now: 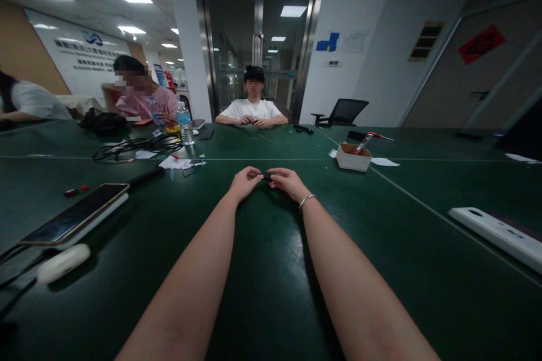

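Both arms reach forward over the green table (271,271). Between the fingertips is a small black object (266,176) with a light, silvery end on its left; it is too small to name. The fingers of my left hand (246,183) are closed at that pale end. At the black end, my right hand (289,183) pinches with thumb and fingers, and a silver bangle (307,202) circles that wrist. The hands are a short way apart, just above or on the tabletop; I cannot tell which.
To the left lie a phone (76,214) on a white slab, a white oval device (63,264), crumpled paper (175,163), black cables (131,148) and a water bottle (185,124). On the right are a small box (354,159) and a white power strip (499,234). People sit across the table.
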The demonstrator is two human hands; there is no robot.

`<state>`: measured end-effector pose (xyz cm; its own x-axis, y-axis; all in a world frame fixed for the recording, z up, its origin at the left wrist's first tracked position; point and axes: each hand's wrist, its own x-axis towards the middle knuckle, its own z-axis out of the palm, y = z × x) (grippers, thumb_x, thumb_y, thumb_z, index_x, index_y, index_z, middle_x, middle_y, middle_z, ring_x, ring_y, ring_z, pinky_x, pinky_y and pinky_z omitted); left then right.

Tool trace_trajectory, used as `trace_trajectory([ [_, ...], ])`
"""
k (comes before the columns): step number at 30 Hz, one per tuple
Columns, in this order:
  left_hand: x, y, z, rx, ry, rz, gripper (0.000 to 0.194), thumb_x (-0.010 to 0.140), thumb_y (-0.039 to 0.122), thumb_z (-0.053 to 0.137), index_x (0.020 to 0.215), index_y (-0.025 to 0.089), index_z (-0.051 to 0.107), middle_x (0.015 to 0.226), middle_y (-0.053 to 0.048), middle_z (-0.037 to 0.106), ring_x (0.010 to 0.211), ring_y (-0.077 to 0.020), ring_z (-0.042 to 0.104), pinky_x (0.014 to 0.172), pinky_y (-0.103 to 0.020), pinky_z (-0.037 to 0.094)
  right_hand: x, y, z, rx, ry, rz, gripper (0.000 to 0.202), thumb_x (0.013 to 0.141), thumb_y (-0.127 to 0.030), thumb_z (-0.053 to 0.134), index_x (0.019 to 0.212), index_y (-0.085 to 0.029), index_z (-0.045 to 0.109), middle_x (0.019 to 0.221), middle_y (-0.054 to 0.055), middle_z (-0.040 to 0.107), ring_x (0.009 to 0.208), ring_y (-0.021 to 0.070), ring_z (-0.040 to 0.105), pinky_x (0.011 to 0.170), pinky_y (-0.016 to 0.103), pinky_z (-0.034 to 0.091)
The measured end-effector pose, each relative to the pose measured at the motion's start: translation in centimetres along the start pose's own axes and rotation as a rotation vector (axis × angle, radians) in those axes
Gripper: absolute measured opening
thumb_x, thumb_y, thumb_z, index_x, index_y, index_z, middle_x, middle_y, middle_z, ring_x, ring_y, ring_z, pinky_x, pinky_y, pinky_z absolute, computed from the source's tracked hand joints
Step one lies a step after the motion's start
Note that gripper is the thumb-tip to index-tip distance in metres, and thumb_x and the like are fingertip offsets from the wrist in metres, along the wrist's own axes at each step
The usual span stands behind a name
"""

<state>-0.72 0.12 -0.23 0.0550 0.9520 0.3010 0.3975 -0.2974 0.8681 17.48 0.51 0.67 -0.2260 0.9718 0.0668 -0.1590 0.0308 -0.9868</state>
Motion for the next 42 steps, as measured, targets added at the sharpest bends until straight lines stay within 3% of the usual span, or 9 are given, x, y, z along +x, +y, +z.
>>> trace_trajectory([
  [4, 0.0, 0.0, -0.1, -0.003, -0.057, -0.065, 0.028, 0.080, 0.043, 0.058, 0.087, 0.017, 0.067, 0.078, -0.005, 0.068, 0.070, -0.0159, 0.060, 0.068, -0.029, 0.047, -0.1, 0.0, 0.0, 0.005, -0.003, 0.002, 0.020, 0.079, 0.002, 0.062, 0.092, -0.011, 0.070, 0.065, 0.002, 0.069, 0.053, 0.0084, 0.065, 0.055, 0.017, 0.056],
  [11, 0.2, -0.3, 0.1, -0.057, -0.002, 0.019, 0.024, 0.072, 0.032, 0.068, 0.091, 0.017, 0.066, 0.087, -0.006, 0.069, 0.079, -0.0161, 0.062, 0.075, -0.029, 0.048, -0.1, -0.1, 0.1, 0.013, -0.001, 0.003, 0.021, 0.080, 0.002, 0.059, 0.092, -0.011, 0.069, 0.065, 0.003, 0.069, 0.053, 0.0086, 0.065, 0.054, 0.016, 0.055],
  [17, 0.3, -0.7, 0.1, -0.084, -0.049, -0.047, 0.026, 0.078, 0.040, 0.062, 0.089, 0.017, 0.067, 0.081, -0.005, 0.069, 0.074, -0.0159, 0.062, 0.072, -0.030, 0.047, 0.0, 0.0, 0.0, 0.020, -0.005, 0.003, 0.021, 0.079, 0.003, 0.061, 0.092, -0.012, 0.069, 0.066, 0.003, 0.069, 0.054, 0.0089, 0.065, 0.054, 0.017, 0.056],
  [21, 0.4, -1.0, 0.0, -0.091, -0.029, 0.014, 0.029, 0.074, 0.036, 0.067, 0.097, 0.019, 0.066, 0.092, -0.006, 0.069, 0.079, -0.0155, 0.062, 0.072, -0.028, 0.047, 0.0, 0.0, 0.0, 0.022, -0.006, 0.001, 0.021, 0.079, 0.002, 0.060, 0.093, -0.011, 0.069, 0.066, 0.003, 0.069, 0.054, 0.0089, 0.065, 0.055, 0.017, 0.056],
  [27, 0.5, -0.9, 0.0, -0.115, -0.082, -0.066, 0.028, 0.082, 0.040, 0.056, 0.098, 0.018, 0.064, 0.078, -0.003, 0.066, 0.072, -0.0144, 0.061, 0.067, -0.028, 0.047, -0.1, -0.1, 0.0, 0.021, -0.010, 0.003, 0.020, 0.078, 0.001, 0.064, 0.092, -0.012, 0.069, 0.067, 0.003, 0.070, 0.054, 0.0087, 0.065, 0.055, 0.017, 0.057],
  [30, 0.2, -0.4, -0.1, -0.116, -0.071, -0.041, 0.029, 0.077, 0.035, 0.062, 0.102, 0.019, 0.063, 0.080, -0.002, 0.065, 0.070, -0.0131, 0.060, 0.066, -0.026, 0.047, -0.1, -0.1, 0.0, 0.022, -0.007, 0.002, 0.019, 0.078, 0.001, 0.064, 0.091, -0.012, 0.070, 0.066, 0.003, 0.070, 0.054, 0.0087, 0.065, 0.054, 0.017, 0.057],
  [38, 0.4, -0.5, 0.0, -0.109, -0.085, -0.048, 0.025, 0.079, 0.038, 0.058, 0.088, 0.016, 0.066, 0.075, -0.003, 0.066, 0.067, -0.0136, 0.059, 0.068, -0.028, 0.047, -0.1, -0.1, 0.0, 0.027, -0.005, 0.001, 0.020, 0.079, 0.002, 0.061, 0.091, -0.011, 0.070, 0.066, 0.003, 0.069, 0.053, 0.0083, 0.065, 0.053, 0.016, 0.056],
  [42, 0.4, -0.5, 0.1, -0.114, -0.070, -0.050, 0.027, 0.078, 0.038, 0.059, 0.093, 0.017, 0.066, 0.082, -0.004, 0.067, 0.070, -0.0135, 0.060, 0.069, -0.028, 0.047, -0.1, -0.1, 0.0, 0.023, 0.000, 0.006, 0.020, 0.079, 0.002, 0.061, 0.092, -0.011, 0.069, 0.066, 0.003, 0.069, 0.053, 0.0084, 0.064, 0.053, 0.016, 0.055],
])
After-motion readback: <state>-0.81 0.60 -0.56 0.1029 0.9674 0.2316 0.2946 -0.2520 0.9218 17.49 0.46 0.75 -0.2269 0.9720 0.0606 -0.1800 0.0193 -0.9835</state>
